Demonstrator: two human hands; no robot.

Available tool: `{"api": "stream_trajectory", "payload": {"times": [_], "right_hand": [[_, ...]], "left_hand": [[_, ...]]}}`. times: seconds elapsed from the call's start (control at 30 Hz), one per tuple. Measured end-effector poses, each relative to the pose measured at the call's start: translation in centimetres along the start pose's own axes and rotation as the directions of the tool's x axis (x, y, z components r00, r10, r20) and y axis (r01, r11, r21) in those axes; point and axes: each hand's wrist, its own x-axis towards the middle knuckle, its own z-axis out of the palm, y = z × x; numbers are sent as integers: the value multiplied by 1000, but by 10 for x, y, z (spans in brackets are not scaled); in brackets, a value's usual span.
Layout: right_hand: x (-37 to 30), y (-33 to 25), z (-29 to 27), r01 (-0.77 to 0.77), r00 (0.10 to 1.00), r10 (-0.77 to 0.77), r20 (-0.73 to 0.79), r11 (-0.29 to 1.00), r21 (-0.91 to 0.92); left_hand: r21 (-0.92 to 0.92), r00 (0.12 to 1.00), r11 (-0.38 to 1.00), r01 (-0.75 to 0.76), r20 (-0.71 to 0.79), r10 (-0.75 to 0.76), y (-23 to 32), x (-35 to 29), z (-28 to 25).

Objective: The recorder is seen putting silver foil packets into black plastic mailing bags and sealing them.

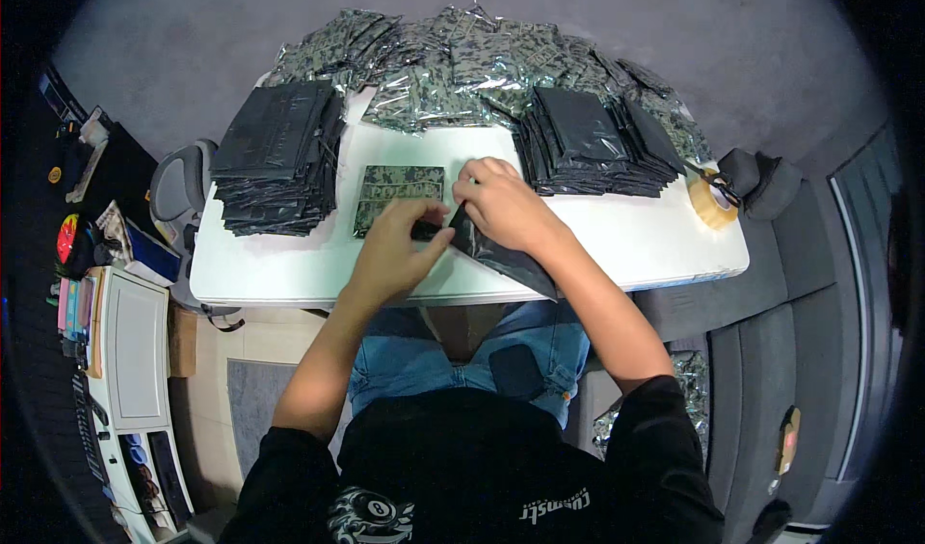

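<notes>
On the white table [279,269] in front of me lies a flat camouflage-patterned packet [400,183] in clear, shiny wrap. My left hand [400,245] rests over its lower right part, with thumb and forefinger apart and the other fingers partly hidden. Just to the right, a black plastic mailing bag [506,263] lies slanted, one corner reaching the table's near edge. My right hand [501,205] has its fingers curled over the upper end of this bag, hiding that end. The two hands are close together, the left thumb beside the bag's edge.
Stacks of black bags stand at left [275,159] and right [588,139]. Many wrapped camouflage packets [453,62] are heaped along the far edge. Tape [711,202] and black scissors [718,180] lie at the right edge. A grey chair [183,187] and a sofa [771,351] flank the table.
</notes>
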Motion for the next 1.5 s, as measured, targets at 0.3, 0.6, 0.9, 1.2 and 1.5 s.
{"api": "stream_trajectory", "payload": {"times": [0.3,0.6,0.9,1.2,1.5], "right_hand": [[10,-26,-112,29,989,-40,-140,997,-78],[4,-12,-61,91,981,-95,-170,995,-30],[-38,-28,-9,-295,933,312,-181,949,114],[-47,-14,3,-290,937,323,-134,933,215],[-35,-20,12,-293,937,329,-116,923,248]], "left_hand": [[-529,983,841,114,183,-18,48,36,21],[-36,988,998,-58,-149,52,22,17,44],[291,993,952,-93,-47,111,16,-9,46],[94,985,991,91,-154,-76,18,21,3],[456,991,885,-95,131,39,-54,74,-34]]}}
